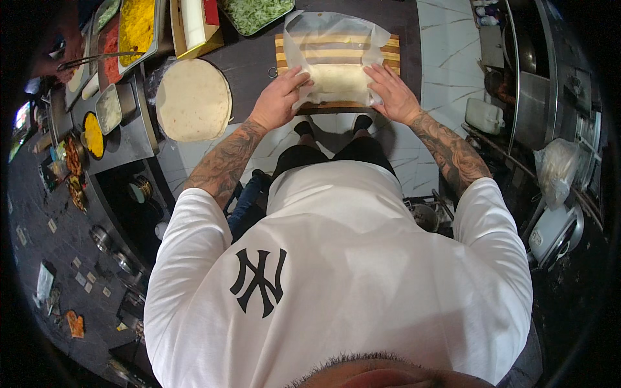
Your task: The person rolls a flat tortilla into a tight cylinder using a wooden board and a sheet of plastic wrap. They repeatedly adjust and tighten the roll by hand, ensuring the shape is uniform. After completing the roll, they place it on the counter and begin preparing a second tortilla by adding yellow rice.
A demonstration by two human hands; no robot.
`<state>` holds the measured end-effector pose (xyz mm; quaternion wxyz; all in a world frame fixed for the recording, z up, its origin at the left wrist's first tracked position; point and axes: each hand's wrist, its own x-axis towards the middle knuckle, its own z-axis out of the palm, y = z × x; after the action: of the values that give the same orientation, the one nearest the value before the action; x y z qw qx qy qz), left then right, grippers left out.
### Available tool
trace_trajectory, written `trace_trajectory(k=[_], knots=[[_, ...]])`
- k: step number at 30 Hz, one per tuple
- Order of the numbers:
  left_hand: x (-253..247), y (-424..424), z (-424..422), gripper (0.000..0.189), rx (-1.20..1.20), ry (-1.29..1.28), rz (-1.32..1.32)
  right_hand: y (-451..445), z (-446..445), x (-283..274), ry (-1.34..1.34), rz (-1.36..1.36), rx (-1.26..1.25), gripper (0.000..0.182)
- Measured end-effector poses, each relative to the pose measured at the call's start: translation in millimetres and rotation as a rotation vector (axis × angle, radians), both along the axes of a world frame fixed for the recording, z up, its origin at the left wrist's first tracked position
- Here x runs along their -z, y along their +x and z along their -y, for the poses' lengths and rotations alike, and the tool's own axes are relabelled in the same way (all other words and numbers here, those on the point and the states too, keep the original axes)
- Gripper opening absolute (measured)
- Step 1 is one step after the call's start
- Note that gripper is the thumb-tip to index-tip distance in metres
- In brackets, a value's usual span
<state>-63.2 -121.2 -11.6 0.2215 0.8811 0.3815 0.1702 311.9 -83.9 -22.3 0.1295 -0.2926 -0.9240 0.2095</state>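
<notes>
On a striped wooden cutting board (395, 50) lies a sheet of translucent wrapping paper (330, 25). A rolled tortilla wrap (337, 78) rests on the paper, near the board's front edge. My left hand (284, 93) holds the paper at the roll's left end, thumb and fingers bent. At the other end my right hand (394, 94) grips the paper, its fingers lying over the roll's right corner. The paper's far part stands up loosely beyond the roll. What fills the roll is hidden.
A stack of flat tortillas (194, 100) lies left of the board on plastic. Behind it stand a yellow box (198, 36), a tray of shredded greens (258, 13) and a metal pan of yellow food (137, 29) with tongs (99, 59). Metal shelving (531, 102) is at right.
</notes>
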Motion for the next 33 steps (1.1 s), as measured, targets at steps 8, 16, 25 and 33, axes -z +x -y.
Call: trace_trajectory(k=[8, 16, 25, 33], knots=[[-1, 37, -4, 0.016, -0.429, -0.033, 0.297, -39, 6, -5, -0.132, -0.26, 0.45, 0.033], [-6, 57, -36, 0.027, -0.77, -0.378, 0.283, -58, -13, 1, -0.254, -0.24, 0.728, 0.022], [-24, 58, -81, 0.042, -0.73, -0.642, -0.128, -57, -45, -2, -0.441, -0.115, 0.726, 0.024], [-37, 63, -131, 0.05, -0.561, -0.732, -0.543, -85, -57, -11, -0.122, 0.145, 0.899, 0.027]])
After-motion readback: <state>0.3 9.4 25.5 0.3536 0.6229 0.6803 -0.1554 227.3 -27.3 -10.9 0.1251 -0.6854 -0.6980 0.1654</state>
